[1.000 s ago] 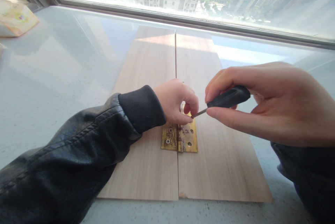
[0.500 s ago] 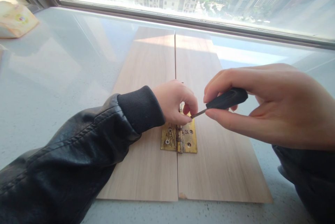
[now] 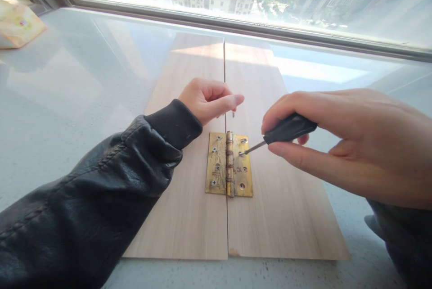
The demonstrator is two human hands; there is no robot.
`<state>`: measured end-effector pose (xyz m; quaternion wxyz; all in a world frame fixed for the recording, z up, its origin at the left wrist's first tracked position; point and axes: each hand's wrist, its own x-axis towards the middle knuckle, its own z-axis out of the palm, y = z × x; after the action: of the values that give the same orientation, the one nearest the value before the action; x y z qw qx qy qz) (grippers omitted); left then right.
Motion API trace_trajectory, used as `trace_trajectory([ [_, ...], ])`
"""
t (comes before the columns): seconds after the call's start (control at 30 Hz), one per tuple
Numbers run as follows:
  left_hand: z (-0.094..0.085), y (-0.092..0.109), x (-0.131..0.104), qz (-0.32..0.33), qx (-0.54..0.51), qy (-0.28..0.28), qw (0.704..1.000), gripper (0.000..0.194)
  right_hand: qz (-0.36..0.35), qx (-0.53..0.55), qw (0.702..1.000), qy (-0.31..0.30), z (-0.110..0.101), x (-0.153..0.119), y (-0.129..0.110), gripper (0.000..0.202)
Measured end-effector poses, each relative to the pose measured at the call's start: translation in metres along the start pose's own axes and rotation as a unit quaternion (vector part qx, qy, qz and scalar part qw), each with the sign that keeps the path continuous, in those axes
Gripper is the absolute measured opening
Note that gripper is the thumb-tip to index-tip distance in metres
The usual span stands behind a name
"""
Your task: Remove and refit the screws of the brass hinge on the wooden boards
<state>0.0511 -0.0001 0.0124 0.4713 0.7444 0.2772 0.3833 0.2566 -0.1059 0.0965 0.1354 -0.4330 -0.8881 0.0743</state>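
Note:
A brass butt hinge lies across the seam between two pale wooden boards, the left board and the right board. Screw heads show in its left leaf and in the upper right leaf; the two lower holes on the right look to have no screw. My left hand is closed above the hinge, pinching a small screw whose threaded end points down. The black handle of a screwdriver is gripped by my right hand. Its tip touches the right leaf at the second hole from the top.
A window frame runs along the back of the speckled white countertop. At the far left sits a yellowish soft packet. The right board's near left corner is chipped.
My left hand has lifted off the hinge and moved up and left, uncovering its upper half; the screw in its fingers now shows. My right hand and the screwdriver have barely moved.

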Motion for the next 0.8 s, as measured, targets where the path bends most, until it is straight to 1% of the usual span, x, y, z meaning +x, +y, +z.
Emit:
trace_trajectory([
  [0.17,0.000,-0.006,0.001,0.004,0.008,0.009,1.000,0.029,-0.027,-0.016,0.999,0.023,0.000,0.002,-0.002,0.013],
  [0.27,0.001,-0.007,0.001,0.003,0.008,0.011,1.000,0.029,-0.037,0.008,0.999,0.028,0.001,0.005,-0.003,0.010],
  [0.33,0.001,-0.007,0.001,-0.001,0.004,0.014,1.000,0.029,-0.030,0.021,0.999,0.032,0.003,0.006,-0.003,0.010],
  [0.43,0.001,-0.007,0.001,-0.004,0.005,0.016,1.000,0.027,-0.027,0.005,0.998,0.054,0.004,0.008,-0.003,0.012],
  [0.53,0.002,-0.009,0.001,-0.003,0.006,0.013,1.000,0.027,-0.043,-0.010,0.997,0.067,0.006,0.008,-0.003,0.013],
  [0.67,0.002,-0.011,0.001,-0.006,0.002,0.010,1.000,0.028,-0.060,-0.020,0.996,0.059,0.007,0.007,-0.005,0.012],
  [0.77,0.001,-0.012,0.001,-0.014,0.000,0.000,1.000,0.031,-0.038,0.009,0.999,0.029,0.006,0.004,-0.006,0.024],
  [0.8,0.001,-0.012,0.001,-0.018,0.000,-0.001,1.000,0.032,-0.034,0.024,0.999,0.015,0.006,0.004,-0.006,0.024],
])
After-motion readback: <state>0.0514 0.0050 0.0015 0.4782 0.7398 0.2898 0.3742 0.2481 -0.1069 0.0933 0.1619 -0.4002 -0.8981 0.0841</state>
